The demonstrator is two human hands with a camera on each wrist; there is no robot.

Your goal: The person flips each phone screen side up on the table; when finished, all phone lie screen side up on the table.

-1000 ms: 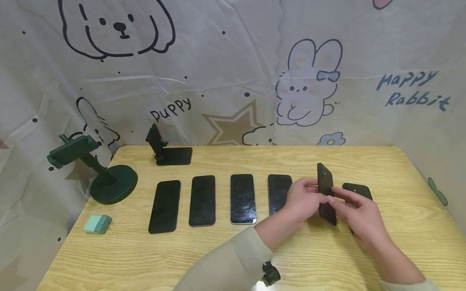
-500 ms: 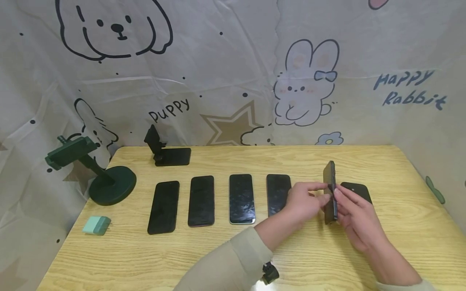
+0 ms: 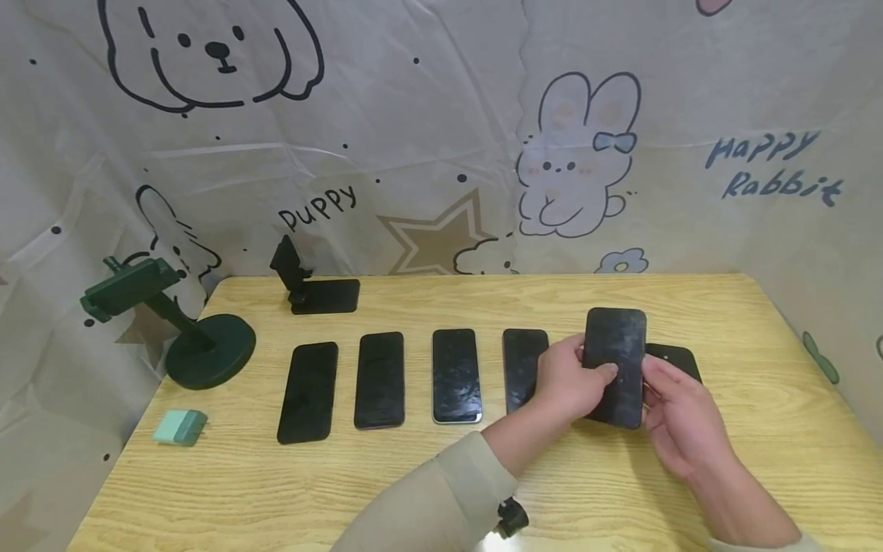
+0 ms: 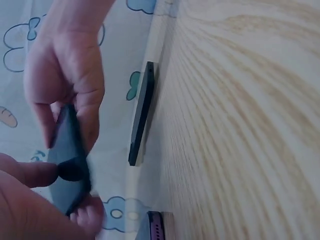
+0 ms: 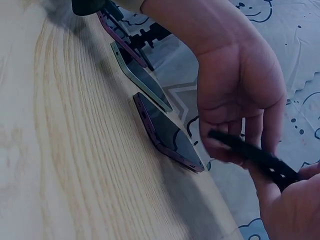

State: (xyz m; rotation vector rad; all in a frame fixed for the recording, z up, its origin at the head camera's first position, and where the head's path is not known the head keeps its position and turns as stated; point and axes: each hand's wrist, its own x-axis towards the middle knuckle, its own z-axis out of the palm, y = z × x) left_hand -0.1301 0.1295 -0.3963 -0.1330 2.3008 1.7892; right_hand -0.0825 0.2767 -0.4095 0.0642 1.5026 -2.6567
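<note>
Both hands hold a black smartphone (image 3: 624, 333) above the right half of the table, its dark screen facing the head camera. My left hand (image 3: 571, 383) grips the phone's left side with the thumb lying across the screen. At the right edge, my right hand (image 3: 686, 418) pinches it between thumb and fingers. The right wrist view shows the held phone (image 5: 245, 150) almost edge-on. Just behind the right hand lies another dark phone (image 3: 674, 357), partly covered by that hand. Left of my left hand is a phone (image 3: 526, 356) lying flat, its lower part hidden by the hand.
Further left, several phones lie in a row, among them a silver-edged phone (image 3: 457, 376) and a black phone (image 3: 307, 392). A dark green phone stand (image 3: 210, 351) and a mint charger plug (image 3: 181, 427) are at the left. A black folding stand (image 3: 324, 296) stands near the back edge.
The held phone has turned from nearly edge-on to screen toward the head camera. My left thumb now lies across its screen. The phones on the table have stayed put.
</note>
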